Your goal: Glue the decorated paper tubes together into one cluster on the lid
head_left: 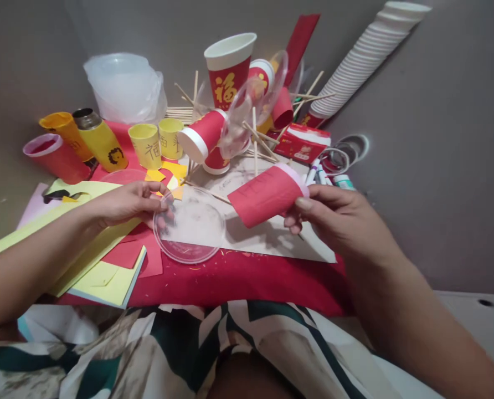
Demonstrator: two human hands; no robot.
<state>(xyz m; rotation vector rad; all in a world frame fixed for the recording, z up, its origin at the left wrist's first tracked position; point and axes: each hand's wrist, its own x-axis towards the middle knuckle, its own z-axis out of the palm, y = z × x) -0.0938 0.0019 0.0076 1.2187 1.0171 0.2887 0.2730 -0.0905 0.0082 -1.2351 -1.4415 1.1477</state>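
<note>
My left hand [141, 202] pinches the upper left rim of a clear round plastic lid [191, 224], which is tilted up above the white paper sheet [288, 238]. My right hand [325, 210] grips a red paper tube [267, 194] by its pink-edged end, thumb on top and fingers curled beneath. The tube lies nearly sideways, with faint dark marks on its side. A small gap separates the lid from the tube. Wooden sticks [255, 138] lie and lean just behind them.
Red-and-white paper cups [230, 72] with clear lids are piled at the back. Yellow paper tubes [145, 147] and a yellow-wrapped bottle [101, 141] stand left. Coloured paper sheets [106, 277] cover the left front. A tall cup stack [367, 61] leans on the right wall near markers [317, 173].
</note>
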